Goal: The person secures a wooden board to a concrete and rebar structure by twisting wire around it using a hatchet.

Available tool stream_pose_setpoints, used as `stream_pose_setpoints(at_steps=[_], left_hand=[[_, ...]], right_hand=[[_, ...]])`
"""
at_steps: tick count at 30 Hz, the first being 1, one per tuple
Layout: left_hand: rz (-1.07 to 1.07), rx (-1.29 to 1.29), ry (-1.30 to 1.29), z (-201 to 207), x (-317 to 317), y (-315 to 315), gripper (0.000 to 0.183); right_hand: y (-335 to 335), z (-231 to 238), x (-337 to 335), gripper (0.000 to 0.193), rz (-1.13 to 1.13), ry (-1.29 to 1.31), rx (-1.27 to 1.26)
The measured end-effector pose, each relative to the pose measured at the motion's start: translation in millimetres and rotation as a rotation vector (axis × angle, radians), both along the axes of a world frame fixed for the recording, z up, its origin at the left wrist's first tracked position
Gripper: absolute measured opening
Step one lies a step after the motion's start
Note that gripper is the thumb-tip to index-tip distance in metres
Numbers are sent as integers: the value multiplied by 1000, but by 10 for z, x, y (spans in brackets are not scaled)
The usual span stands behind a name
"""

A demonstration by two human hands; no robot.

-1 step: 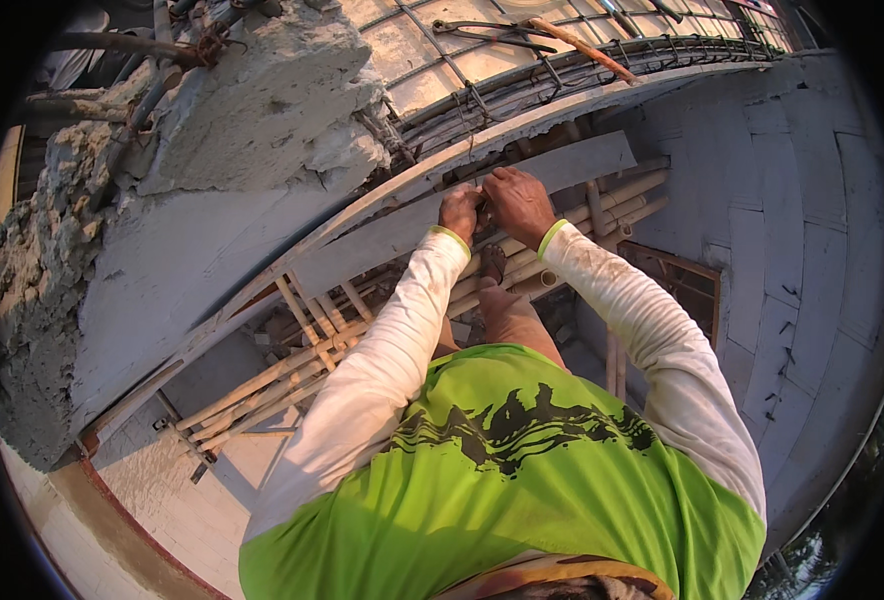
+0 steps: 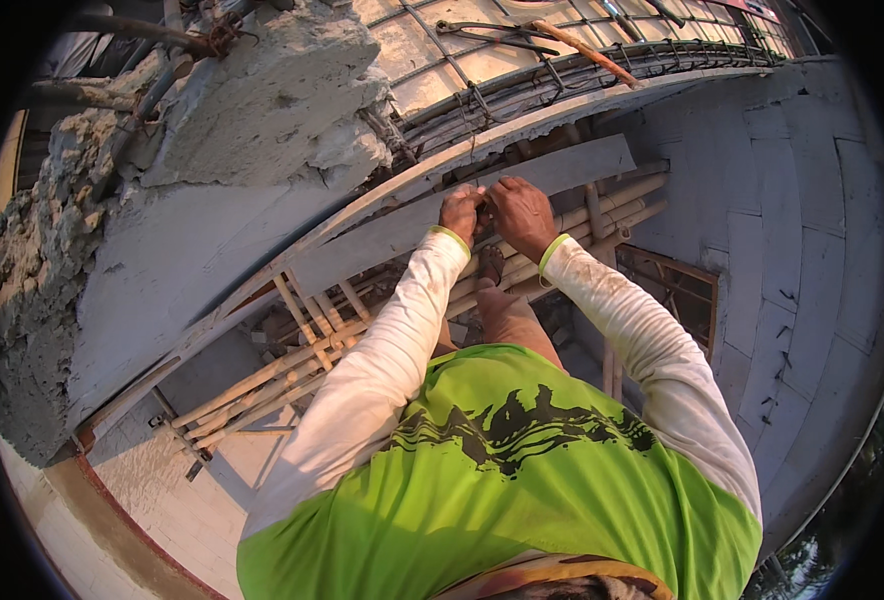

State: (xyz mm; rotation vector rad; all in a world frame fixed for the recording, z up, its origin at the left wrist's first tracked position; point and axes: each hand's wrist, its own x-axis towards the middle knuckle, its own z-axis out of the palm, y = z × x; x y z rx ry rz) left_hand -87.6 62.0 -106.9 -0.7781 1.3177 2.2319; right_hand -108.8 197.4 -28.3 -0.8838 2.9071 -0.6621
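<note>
My left hand (image 2: 462,212) and my right hand (image 2: 524,216) meet in front of me, fingertips close together. Both are closed, with fingers bent in a pinch. Whatever sits between them is too small and hidden to make out. Just beyond and beneath them runs a long pale flat board (image 2: 577,163), slanting up to the right. Bamboo poles (image 2: 612,218) pass below the hands, and one sandalled foot (image 2: 491,264) of mine shows on or near them.
Beyond the board's ledge, a rebar grid (image 2: 440,52) holds long-handled pincers (image 2: 497,36) and an orange-brown stick (image 2: 587,52). Rough concrete (image 2: 262,110) rises at left, a grey block wall (image 2: 762,220) at right. Bamboo scaffolding (image 2: 262,390) spans a drop at lower left.
My right hand has lowered slightly and turned a little, its fingers still against the left hand's. My left hand stays nearly in place.
</note>
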Motion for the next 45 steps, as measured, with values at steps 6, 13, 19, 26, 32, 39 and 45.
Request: stream_pose_setpoints(at_steps=[6, 13, 19, 26, 32, 39, 45], left_hand=[[41, 85, 103, -104, 79, -11, 12], [-141, 175, 154, 406, -37, -81, 24], [-277, 307, 142, 505, -108, -177, 24], [-330, 212, 192, 560, -230, -210, 20], [-320, 93, 224, 607, -133, -139, 20], [-548, -243, 401, 684, -230, -290, 21], [-500, -354, 407, 888, -222, -180, 23]], right_hand=[[-40, -81, 405, 19, -235, -2, -212], [57, -63, 578, 19, -425, -181, -624], [42, -66, 715, 26, -517, -119, -693], [96, -53, 462, 35, -493, -196, -706], [-8, -33, 493, 37, -609, -521, -798], [-108, 339, 377, 52, -767, -972, -1204], [238, 380, 311, 65, -451, -1080, -1278]])
